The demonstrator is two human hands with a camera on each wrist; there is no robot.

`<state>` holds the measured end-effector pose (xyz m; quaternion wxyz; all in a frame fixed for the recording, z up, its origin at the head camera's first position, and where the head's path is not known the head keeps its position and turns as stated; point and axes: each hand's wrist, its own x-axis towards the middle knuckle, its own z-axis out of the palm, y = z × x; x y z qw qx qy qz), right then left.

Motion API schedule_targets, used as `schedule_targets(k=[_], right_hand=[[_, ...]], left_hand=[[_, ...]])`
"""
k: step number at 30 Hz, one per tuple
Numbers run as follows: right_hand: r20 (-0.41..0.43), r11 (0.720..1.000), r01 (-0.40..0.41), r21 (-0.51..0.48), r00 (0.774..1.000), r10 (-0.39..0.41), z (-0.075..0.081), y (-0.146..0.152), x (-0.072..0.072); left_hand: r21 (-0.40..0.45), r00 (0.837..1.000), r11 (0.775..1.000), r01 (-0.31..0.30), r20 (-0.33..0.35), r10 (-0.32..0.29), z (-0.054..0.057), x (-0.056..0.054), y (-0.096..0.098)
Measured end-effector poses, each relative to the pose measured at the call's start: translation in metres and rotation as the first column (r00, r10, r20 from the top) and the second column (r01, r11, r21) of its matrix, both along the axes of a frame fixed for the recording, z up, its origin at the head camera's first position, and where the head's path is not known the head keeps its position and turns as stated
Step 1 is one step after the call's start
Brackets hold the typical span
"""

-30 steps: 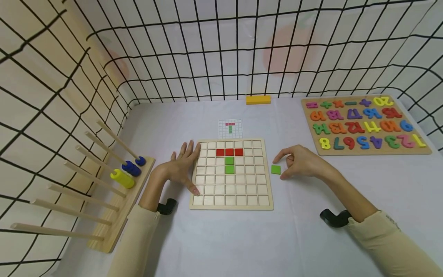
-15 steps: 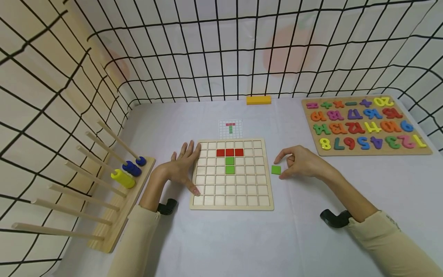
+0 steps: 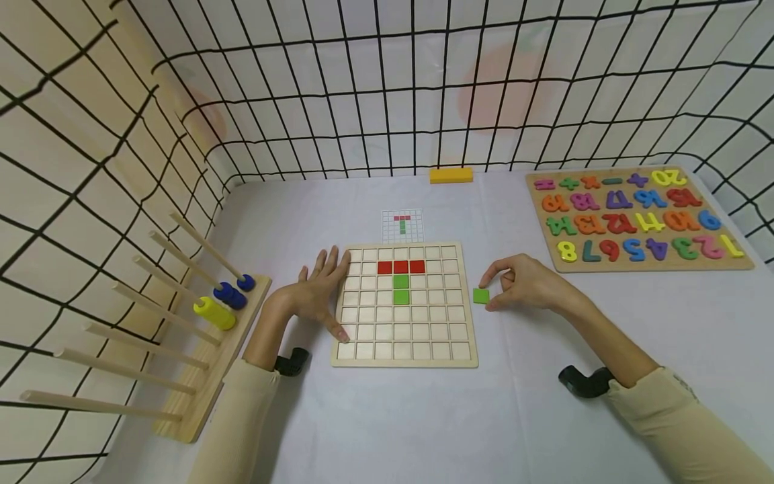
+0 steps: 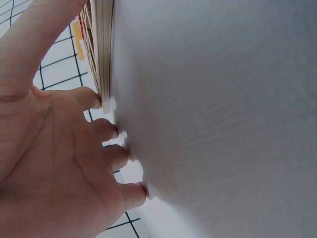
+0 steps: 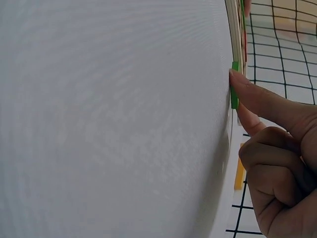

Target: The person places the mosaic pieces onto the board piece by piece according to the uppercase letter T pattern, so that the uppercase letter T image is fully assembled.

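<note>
A wooden grid board (image 3: 369, 332) lies flat on the table, holding three red tiles (image 3: 401, 267) in a row and two green tiles (image 3: 401, 296) below the middle one. My left hand (image 3: 314, 292) rests at its left edge with fingers spread, the thumb (image 3: 338, 331) over the near left corner. The left wrist view shows the other fingertips on the cloth beside the board. Just right of the board lies a loose green tile (image 3: 480, 296). My right hand (image 3: 527, 284) pinches its edges between thumb and index finger, with the other fingers curled in.
Behind the board lies a small pattern card (image 3: 402, 226) with a red and green T. A yellow block (image 3: 451, 175) sits by the black wire fence (image 3: 414, 94). Left stands a peg abacus (image 3: 208, 363) with blue and yellow beads; right, a number puzzle (image 3: 641, 220).
My right thumb and index finger have closed in on the edges of the loose green tile. The tile has hardly moved, and the left hand stays in place.
</note>
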<state>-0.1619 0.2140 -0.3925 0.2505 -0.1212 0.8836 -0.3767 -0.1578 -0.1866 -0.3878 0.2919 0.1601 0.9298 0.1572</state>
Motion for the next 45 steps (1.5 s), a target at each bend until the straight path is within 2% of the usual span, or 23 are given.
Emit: schedule_targets(k=[12,23,34,45], right_hand=[[-0.008,1.000,0.007,0.018,1.000,-0.007,0.000,-0.002,0.000],[-0.079,0.999,0.035,-0.023,0.996,-0.036,0.010,-0.008,0.001],[0.017,0.986,0.006,-0.165,1.000,-0.003,0.008,-0.057,0.006],[0.038,0.986,-0.052,-0.156,0.998,0.058,0.003,-0.104,0.015]], left_hand=[[0.000,1.000,1.000,0.000,0.001,0.000,0.001,0.000,-0.002],[0.005,1.000,1.000,0.000,0.008,0.000,0.000,0.000,-0.002],[0.007,1.000,1.000,-0.003,0.016,0.003,0.002,0.000,-0.001],[0.010,1.000,1.000,0.008,0.014,-0.008,0.001,0.000,-0.002]])
